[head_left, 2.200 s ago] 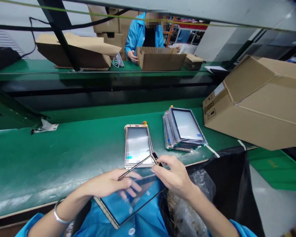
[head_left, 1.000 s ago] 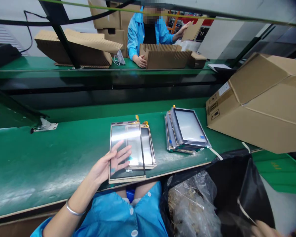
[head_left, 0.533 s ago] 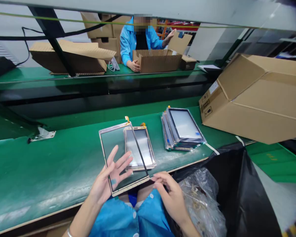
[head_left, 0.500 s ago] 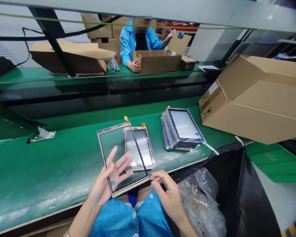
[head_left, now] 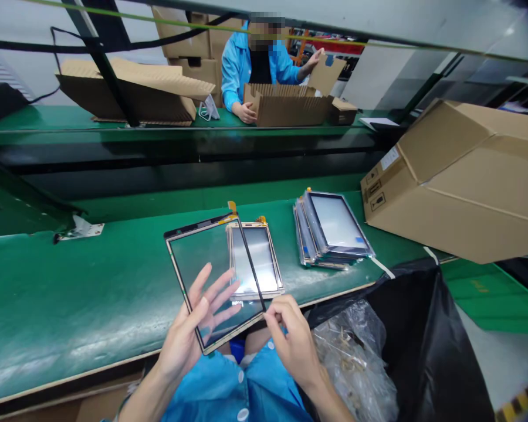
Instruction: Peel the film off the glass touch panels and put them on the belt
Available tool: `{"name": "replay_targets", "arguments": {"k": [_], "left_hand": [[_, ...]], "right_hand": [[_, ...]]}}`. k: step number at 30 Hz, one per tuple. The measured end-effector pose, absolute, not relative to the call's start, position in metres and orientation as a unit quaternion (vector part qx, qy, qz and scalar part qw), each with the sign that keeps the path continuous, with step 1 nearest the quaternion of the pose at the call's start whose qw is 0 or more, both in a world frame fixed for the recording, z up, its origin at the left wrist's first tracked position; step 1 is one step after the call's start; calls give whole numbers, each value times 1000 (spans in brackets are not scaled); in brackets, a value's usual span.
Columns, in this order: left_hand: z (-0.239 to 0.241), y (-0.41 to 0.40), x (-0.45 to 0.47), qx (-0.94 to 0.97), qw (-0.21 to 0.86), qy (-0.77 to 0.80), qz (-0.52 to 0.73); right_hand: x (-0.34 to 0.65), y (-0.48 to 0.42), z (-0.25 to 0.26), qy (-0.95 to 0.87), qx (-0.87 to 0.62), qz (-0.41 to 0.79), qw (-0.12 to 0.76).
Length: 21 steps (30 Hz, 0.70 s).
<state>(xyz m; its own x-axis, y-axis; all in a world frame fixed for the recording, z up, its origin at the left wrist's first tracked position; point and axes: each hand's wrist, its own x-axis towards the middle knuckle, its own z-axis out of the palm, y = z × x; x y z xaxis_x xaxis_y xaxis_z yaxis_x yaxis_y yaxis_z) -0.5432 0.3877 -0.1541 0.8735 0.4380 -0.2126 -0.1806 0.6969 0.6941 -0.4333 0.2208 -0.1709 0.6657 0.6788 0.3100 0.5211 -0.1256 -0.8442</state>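
Note:
A clear glass touch panel (head_left: 211, 252) with a dark frame and an orange flex tail is held tilted above the bench. My left hand (head_left: 198, 316) supports it from beneath, fingers spread behind the glass and thumb near its left edge. At the panel's lower right corner, my right hand (head_left: 288, 334) is closed in a pinch with its fingertips on the corner; whether a film is between them, I cannot tell. Behind the panel, a small stack of similar panels (head_left: 264, 258) lies on the green bench, partly covered. Further right sits a taller stack of film-wrapped panels (head_left: 334, 223).
A black bag (head_left: 435, 346) with crumpled clear plastic (head_left: 356, 351) hangs at the bench's front right. A large cardboard box (head_left: 457, 176) stands tilted at the right. Across the green bench (head_left: 92, 281), a co-worker in blue (head_left: 235, 64) handles an open carton (head_left: 290, 111).
My right fingertips have come onto the panel's lower right corner. The panel has tilted slightly in my left hand. The whole view has shifted a little.

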Motion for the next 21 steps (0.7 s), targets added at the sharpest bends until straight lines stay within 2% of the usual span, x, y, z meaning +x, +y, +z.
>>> {"name": "replay_targets", "arguments": {"k": [3,5,7,8,9,10,12,13,14,15,18,19,21], "left_hand": [[-159,388,-538,350,895,222,163],[-164,387,-534,324,913,220,113],[-170,383,-533,287,936,195,55],[-173,381,-534,271,945,178,36],[-175,380,-535,260,952,161,23],[-176,379,-537,256,956,145,16],[-177,381,-541,271,953,135,24],[-175,383,-542,288,947,141,36],[-174,386,-543,305,939,152,55],[-171,389,-544,318,930,166,77],[-162,395,-543,344,905,199,151],[-159,395,-542,354,896,207,169],[-154,393,-539,377,880,217,190]], "right_hand": [[-437,229,-146,-465,-692,142,533],[-427,242,-119,-466,-620,266,572],[-405,256,-88,-427,-576,311,624],[-391,260,-74,-399,-585,246,662],[-377,262,-63,-366,-600,119,701],[-365,261,-56,-325,-601,-55,728],[-353,250,-59,-230,-549,-378,709],[-353,241,-69,-202,-532,-455,685],[-359,233,-83,-197,-545,-464,670],[-369,224,-101,-210,-595,-403,662],[-410,206,-158,-274,-735,-59,617],[-423,204,-173,-285,-744,14,605],[-441,205,-191,-292,-739,72,602]]}}
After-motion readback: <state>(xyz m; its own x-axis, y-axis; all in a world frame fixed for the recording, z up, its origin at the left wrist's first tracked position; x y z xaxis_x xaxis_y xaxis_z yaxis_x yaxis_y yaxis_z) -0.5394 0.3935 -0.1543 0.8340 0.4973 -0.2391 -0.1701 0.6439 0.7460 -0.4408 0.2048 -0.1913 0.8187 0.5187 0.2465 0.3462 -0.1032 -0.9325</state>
